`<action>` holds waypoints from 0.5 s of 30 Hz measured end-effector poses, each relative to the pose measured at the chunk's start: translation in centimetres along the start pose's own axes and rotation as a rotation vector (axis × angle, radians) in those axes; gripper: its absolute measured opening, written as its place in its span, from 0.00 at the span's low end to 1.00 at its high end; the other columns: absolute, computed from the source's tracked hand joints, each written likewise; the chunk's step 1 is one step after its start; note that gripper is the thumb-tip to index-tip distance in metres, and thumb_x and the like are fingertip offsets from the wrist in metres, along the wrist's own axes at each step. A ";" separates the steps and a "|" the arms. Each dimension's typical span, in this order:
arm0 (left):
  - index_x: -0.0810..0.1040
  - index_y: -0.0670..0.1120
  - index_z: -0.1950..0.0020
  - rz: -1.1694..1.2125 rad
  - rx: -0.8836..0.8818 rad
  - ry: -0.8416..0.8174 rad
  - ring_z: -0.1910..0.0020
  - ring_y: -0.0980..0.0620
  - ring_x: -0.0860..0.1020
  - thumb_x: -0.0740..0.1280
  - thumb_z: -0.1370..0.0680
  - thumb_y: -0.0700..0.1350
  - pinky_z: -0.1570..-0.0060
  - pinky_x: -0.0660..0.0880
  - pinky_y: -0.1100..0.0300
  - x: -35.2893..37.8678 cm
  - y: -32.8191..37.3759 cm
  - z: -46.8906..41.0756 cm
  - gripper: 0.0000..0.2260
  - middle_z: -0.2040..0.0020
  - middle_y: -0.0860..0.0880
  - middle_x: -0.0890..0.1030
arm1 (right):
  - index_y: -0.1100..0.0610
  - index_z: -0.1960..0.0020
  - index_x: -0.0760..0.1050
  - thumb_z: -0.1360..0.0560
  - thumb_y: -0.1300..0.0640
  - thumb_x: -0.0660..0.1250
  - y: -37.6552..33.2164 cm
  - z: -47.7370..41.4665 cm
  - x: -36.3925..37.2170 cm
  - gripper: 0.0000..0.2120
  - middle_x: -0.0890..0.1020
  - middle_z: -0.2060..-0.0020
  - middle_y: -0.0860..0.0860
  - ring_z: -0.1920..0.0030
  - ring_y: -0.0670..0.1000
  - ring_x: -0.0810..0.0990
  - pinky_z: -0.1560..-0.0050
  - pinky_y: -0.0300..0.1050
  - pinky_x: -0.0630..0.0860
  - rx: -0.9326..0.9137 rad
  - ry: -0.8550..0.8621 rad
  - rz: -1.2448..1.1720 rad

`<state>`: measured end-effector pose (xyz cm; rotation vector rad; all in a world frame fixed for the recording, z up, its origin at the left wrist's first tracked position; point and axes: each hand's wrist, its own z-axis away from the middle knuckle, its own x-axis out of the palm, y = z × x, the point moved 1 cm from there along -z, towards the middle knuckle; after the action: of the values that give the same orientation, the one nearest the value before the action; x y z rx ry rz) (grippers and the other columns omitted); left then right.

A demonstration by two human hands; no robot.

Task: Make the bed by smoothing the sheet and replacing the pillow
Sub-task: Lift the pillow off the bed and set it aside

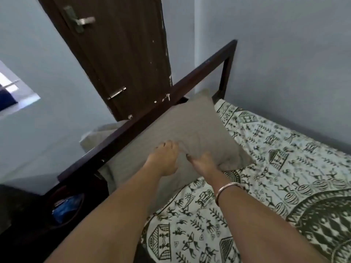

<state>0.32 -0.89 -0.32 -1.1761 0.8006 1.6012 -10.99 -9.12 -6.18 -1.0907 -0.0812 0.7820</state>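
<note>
- While the pillow [186, 128] is leaning on the dark headboard rail [152, 113] at the bed's head, the left hand [164, 160] and right hand [204, 163] are each clenching a grip on its near edge.
- Replacing is looking nearly done; the next move is calling for laying it flat and letting go.
- Its taupe cloth is puckering softly; the cream sheet [275, 168], printed with dark figures, is lying mostly smooth.

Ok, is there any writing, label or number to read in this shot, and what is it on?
None can be read.
The sheet shows only drawn figures and patterns, no letters.
The pillow and the door are plain.
The blue item beside the bed is too blurred to tell.
</note>
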 end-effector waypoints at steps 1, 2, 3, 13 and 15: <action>0.58 0.41 0.28 0.013 -0.014 -0.006 0.32 0.41 0.64 0.66 0.26 0.49 0.36 0.67 0.48 0.5 -0.7 -1.1 0.31 0.31 0.41 0.64 | 0.64 0.33 0.72 0.26 0.48 0.69 0.6 -1.4 1.0 0.27 0.76 0.37 0.57 0.36 0.60 0.74 0.36 0.48 0.70 0.058 0.003 -0.064; 0.58 0.41 0.28 0.043 -0.022 0.017 0.31 0.41 0.62 0.66 0.26 0.49 0.34 0.66 0.48 0.9 -1.3 -2.0 0.31 0.31 0.41 0.64 | 0.64 0.34 0.72 0.26 0.49 0.70 1.1 -2.4 1.8 0.27 0.76 0.37 0.59 0.37 0.61 0.75 0.36 0.51 0.71 0.130 0.009 -0.132; 0.58 0.41 0.28 0.045 -0.031 0.031 0.29 0.41 0.60 0.66 0.26 0.50 0.32 0.64 0.48 1.5 -1.9 -2.9 0.31 0.30 0.40 0.63 | 0.65 0.33 0.72 0.27 0.48 0.70 1.6 -3.3 2.4 0.29 0.76 0.37 0.60 0.38 0.62 0.75 0.36 0.54 0.72 0.202 -0.002 -0.210; 0.55 0.38 0.25 0.025 -0.334 -0.046 0.32 0.38 0.65 0.63 0.23 0.59 0.37 0.66 0.49 3.0 -4.1 -11.5 0.36 0.28 0.35 0.61 | 0.61 0.31 0.68 0.24 0.40 0.63 4.5 -9.7 7.8 0.31 0.74 0.35 0.58 0.38 0.60 0.74 0.36 0.56 0.72 0.462 -0.056 -0.567; 0.59 0.38 0.26 -0.027 -0.362 -0.107 0.33 0.39 0.67 0.63 0.22 0.58 0.38 0.68 0.51 4.3 -5.0 -12.9 0.33 0.30 0.36 0.64 | 0.64 0.29 0.65 0.23 0.43 0.64 4.9 -10.5 8.5 0.31 0.72 0.34 0.59 0.37 0.60 0.73 0.37 0.56 0.72 0.486 -0.006 -0.558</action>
<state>8.85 -9.40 -8.34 -1.3320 0.4338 1.8194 -2.89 -10.91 -17.89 -0.5572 -0.1815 0.2742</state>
